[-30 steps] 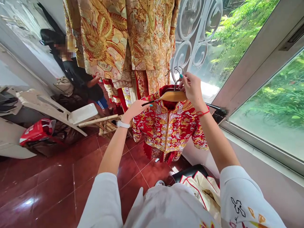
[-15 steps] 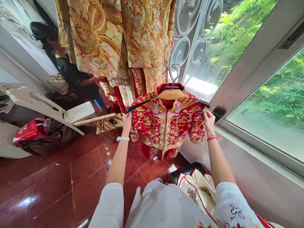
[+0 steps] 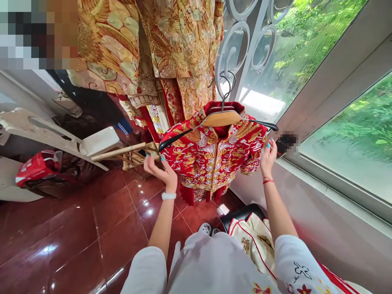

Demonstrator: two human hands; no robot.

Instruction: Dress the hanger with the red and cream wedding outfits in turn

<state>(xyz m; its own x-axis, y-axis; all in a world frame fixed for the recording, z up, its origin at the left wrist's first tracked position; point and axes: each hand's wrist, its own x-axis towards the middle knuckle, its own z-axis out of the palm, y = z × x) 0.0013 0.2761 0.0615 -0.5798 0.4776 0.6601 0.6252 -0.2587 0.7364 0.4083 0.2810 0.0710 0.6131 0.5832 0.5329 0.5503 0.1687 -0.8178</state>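
Note:
A red jacket (image 3: 202,157) with gold and silver embroidery hangs in front of me on a hanger (image 3: 222,119) with a wooden middle, black arms and metal hooks. My left hand (image 3: 163,173) is beside the jacket's left shoulder in view, just below the black hanger tip, fingers spread and holding nothing. At the other side, my right hand (image 3: 268,158) is by the sleeve with its fingers stretched upward. Whether those fingertips still brush the fabric I cannot tell.
Gold-embroidered garments (image 3: 180,41) hang behind the jacket. To the left are a bamboo rack (image 3: 128,151), a white chair (image 3: 101,141), a red bag (image 3: 36,165) and a person in dark clothes (image 3: 92,102). A cream garment (image 3: 254,241) lies on a black seat below. Windows (image 3: 352,102) line the right.
Both hands have let go of the jacket's shoulders and their fingers have opened. My left hand has dropped lower. The jacket stays hanging, slightly turned.

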